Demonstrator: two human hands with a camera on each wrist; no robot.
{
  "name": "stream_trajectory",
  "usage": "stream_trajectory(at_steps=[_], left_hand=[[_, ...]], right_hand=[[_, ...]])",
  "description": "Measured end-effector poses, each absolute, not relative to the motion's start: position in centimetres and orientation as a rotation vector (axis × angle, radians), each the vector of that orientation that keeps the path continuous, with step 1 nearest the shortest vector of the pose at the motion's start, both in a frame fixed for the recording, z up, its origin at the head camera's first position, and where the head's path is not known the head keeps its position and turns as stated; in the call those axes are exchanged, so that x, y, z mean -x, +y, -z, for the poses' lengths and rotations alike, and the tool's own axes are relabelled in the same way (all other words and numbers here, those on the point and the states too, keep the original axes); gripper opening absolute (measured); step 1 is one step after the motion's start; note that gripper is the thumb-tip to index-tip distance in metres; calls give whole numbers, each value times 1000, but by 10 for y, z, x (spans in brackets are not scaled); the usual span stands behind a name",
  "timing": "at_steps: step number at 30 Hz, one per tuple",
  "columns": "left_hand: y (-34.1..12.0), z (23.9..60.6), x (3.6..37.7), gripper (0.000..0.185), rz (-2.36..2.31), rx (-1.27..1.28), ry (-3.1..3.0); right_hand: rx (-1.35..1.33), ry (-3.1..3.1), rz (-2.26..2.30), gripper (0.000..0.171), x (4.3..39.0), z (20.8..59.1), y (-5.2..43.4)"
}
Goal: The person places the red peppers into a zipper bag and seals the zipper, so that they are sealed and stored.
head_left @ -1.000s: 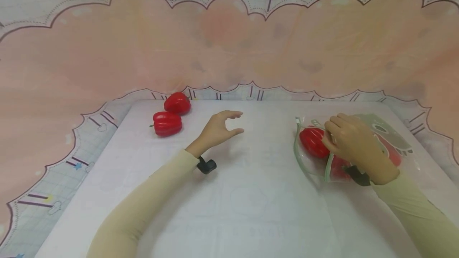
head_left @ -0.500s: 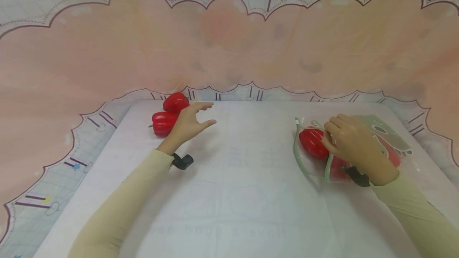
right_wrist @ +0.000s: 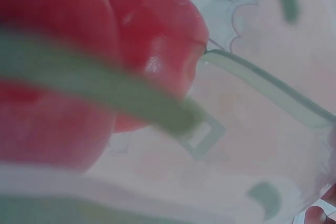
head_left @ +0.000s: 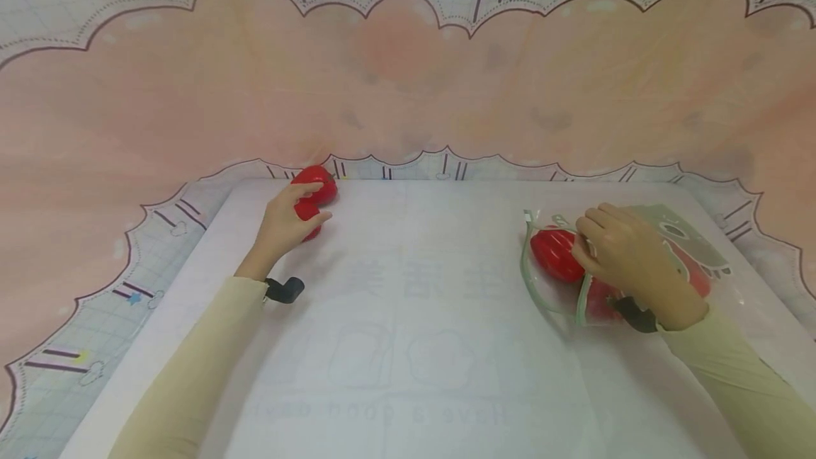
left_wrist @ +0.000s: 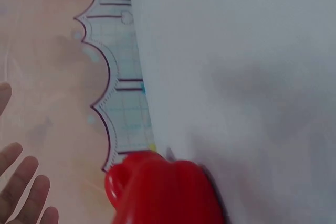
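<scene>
My left hand (head_left: 280,225) reaches over the near red bell pepper (head_left: 309,222), thumb and fingers spread apart, partly hiding it from the head camera. Just behind it lies a second red bell pepper (head_left: 319,186). In the left wrist view, the fingers (left_wrist: 23,187) are at the lower left, with a red pepper (left_wrist: 165,198) beside them. My right hand (head_left: 618,250) pinches the upper edge of a clear zip bag (head_left: 530,285) with a green seal. One red pepper (head_left: 554,253) shows at the bag's mouth, and another (head_left: 601,301) shows through the plastic beneath the hand.
A white sheet with faint printing covers the table (head_left: 408,346). Behind it hangs a peach curtain (head_left: 408,91) with a scalloped border. The bag carries a green and red cartoon print (head_left: 691,239).
My left hand has swung leftward across the table from near the middle to the near pepper, its fingers still spread. The right hand and the bag have stayed in place.
</scene>
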State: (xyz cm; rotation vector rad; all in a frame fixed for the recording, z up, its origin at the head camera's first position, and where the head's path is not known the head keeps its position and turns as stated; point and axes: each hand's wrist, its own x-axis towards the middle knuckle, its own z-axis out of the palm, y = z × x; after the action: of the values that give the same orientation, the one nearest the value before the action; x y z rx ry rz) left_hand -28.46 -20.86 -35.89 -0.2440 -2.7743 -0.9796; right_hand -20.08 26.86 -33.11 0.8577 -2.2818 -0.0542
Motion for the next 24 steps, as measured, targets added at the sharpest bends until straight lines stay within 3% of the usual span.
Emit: stream_trajectory(at_steps=[14, 24], left_hand=[[-248, 381, 283, 60, 926, 46, -2761], [-270, 384, 289, 74, 861, 112, -2847]], right_hand=[[-841, -2284, 64, 12, 199, 331, 268], [-844, -2291, 61, 13, 200, 332, 268]])
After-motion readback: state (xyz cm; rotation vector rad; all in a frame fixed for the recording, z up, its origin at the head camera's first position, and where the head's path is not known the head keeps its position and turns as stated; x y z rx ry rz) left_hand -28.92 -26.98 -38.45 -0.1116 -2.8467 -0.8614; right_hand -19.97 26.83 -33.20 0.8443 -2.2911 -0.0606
